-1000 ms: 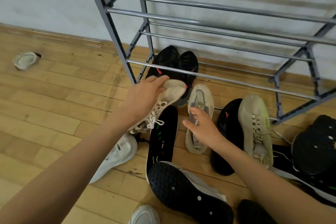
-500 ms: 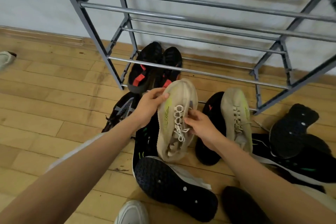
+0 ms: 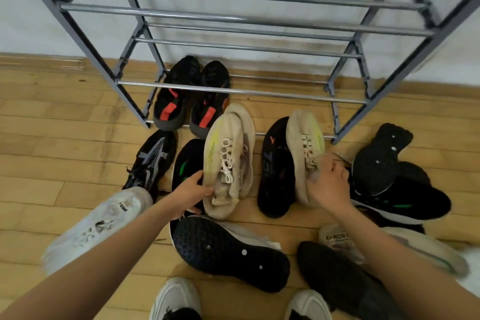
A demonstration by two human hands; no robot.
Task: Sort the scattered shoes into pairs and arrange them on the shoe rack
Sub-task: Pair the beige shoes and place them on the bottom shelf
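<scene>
Our left hand (image 3: pixel 191 193) grips one beige sneaker (image 3: pixel 228 161); our right hand (image 3: pixel 328 184) clasps its mate (image 3: pixel 304 143). We judge both are gathered as a pair for the shoe rack (image 3: pixel 241 92).

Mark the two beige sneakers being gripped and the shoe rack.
left beige sneaker (image 3: pixel 228 158): head view, on its laces.
right beige sneaker (image 3: pixel 302 135): head view, on its toe.
shoe rack (image 3: pixel 233 91): head view, on its low front bar.

Shoe rack (image 3: pixel 233 91) bottom shelf seemingly free right of black pair (image 3: pixel 191 99) (left end).
</scene>
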